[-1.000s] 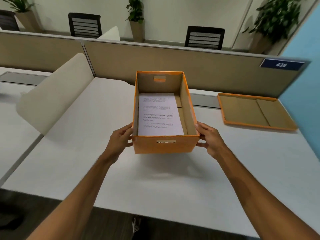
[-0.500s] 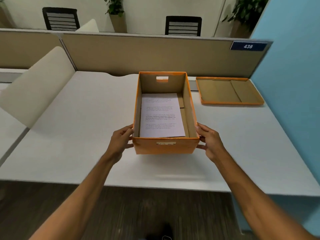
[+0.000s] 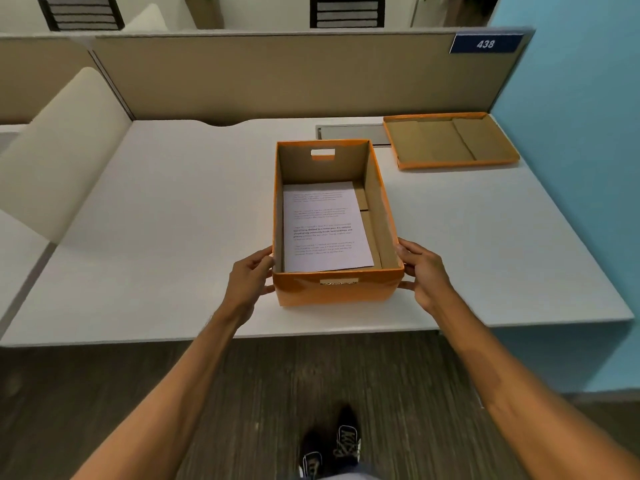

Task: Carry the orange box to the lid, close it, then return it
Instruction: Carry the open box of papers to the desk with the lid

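The orange box (image 3: 337,292) is open-topped, with a printed sheet of paper (image 3: 323,226) lying flat inside it. My left hand (image 3: 249,278) grips its left side near the front corner, and my right hand (image 3: 424,271) grips its right side. The box is over the white desk (image 3: 173,209), near the front edge; whether it touches the desk I cannot tell. The orange lid (image 3: 450,140) lies upside down, inside facing up, at the back right corner of the desk, apart from the box.
A beige partition (image 3: 277,74) runs along the back of the desk, with a blue "438" sign (image 3: 485,44). A blue wall (image 3: 581,168) bounds the right side. A cream curved divider (image 3: 65,150) stands at the left. My shoes (image 3: 332,445) show on the floor below.
The view has pulled back and shifted right along the desk; the lid now sits closer to the box. Both hands keep the same hold on the box sides.
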